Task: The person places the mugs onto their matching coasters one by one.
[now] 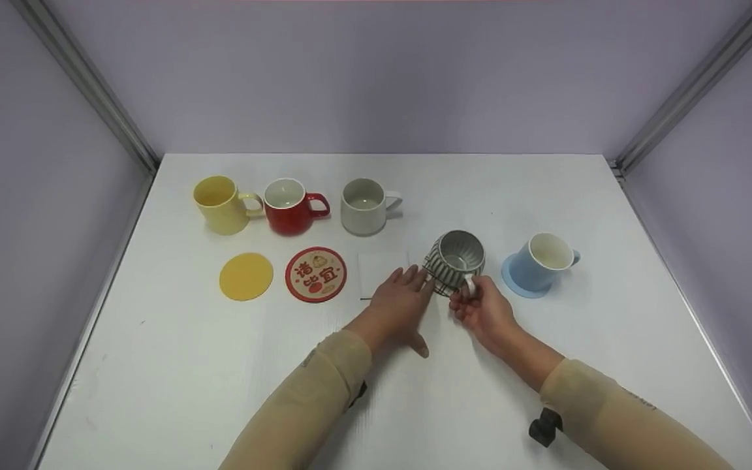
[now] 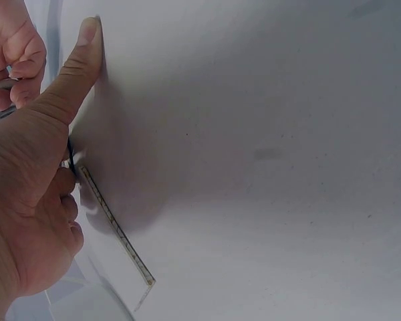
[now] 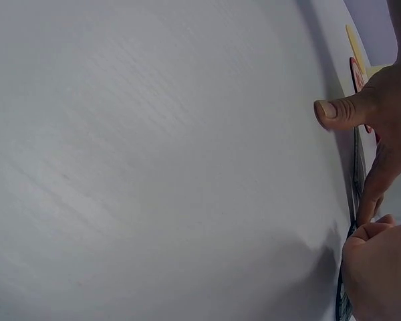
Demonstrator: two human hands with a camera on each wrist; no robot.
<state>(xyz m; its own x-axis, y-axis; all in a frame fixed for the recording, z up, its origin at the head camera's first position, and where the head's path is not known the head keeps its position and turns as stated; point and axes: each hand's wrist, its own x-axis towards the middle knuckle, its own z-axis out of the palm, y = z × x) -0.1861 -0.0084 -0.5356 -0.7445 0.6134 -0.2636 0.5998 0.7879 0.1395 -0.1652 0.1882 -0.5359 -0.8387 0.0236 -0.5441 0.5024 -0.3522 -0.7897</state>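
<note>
A mug with dark and white stripes (image 1: 455, 262) stands, its handle toward me, over a dark-lined coaster (image 1: 442, 288) that is mostly hidden beneath it. My right hand (image 1: 485, 313) pinches the mug's handle with curled fingers. Stretched out flat, the fingers of my left hand (image 1: 399, 305) reach to the left edge of that coaster, with the thumb spread apart. Under and beside the left hand lies a pale square coaster (image 1: 376, 267); its thin edge (image 2: 117, 226) shows in the left wrist view. In the right wrist view, the right hand (image 3: 382, 267) hides its own grip.
A yellow mug (image 1: 222, 207), a red mug (image 1: 289, 210) and a grey-white mug (image 1: 363, 210) stand in a back row. In front lie a yellow coaster (image 1: 246, 277) and a red patterned coaster (image 1: 316, 274). A light blue mug (image 1: 539, 264) stands on a blue coaster (image 1: 513, 281) at right.
</note>
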